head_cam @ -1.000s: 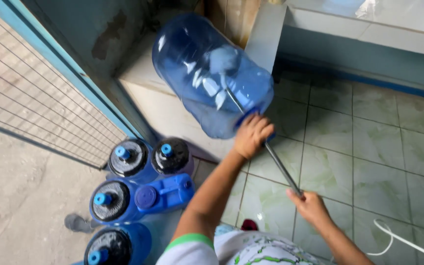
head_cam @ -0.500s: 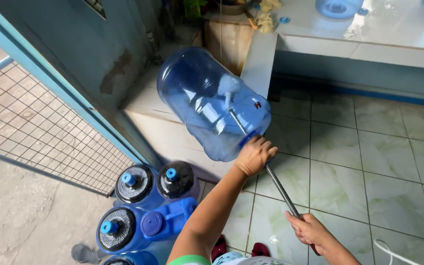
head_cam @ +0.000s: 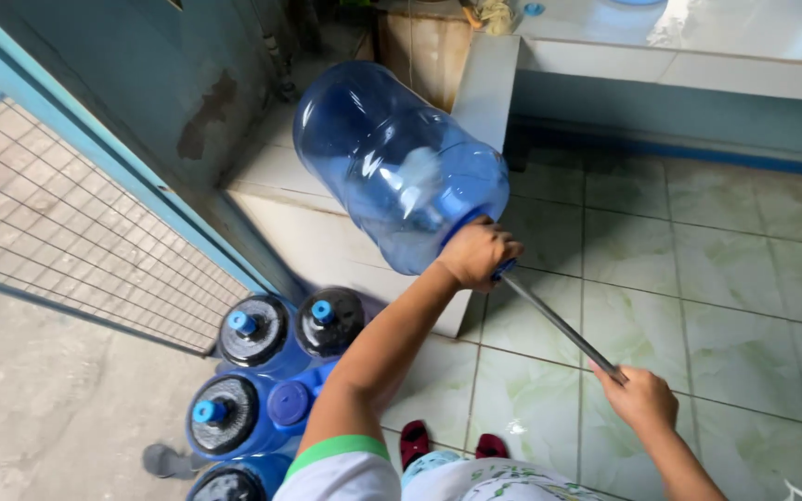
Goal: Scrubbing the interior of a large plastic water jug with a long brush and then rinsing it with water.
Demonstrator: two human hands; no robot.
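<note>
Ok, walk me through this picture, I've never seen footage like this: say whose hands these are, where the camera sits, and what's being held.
The one view comes from a camera worn on a person's head, looking down, so both arms belong to that person. The left hand grips the neck of a large blue water jug, tipped on its side on a pale tiled step. The right hand holds the end of a long thin rod that runs into the jug's mouth; a whitish head shows inside, probably a brush. On the ground at lower left stand several more capped blue jugs beside a wire mesh gate. The floor is pale green tile. No machine is present, just bare hands.
</note>
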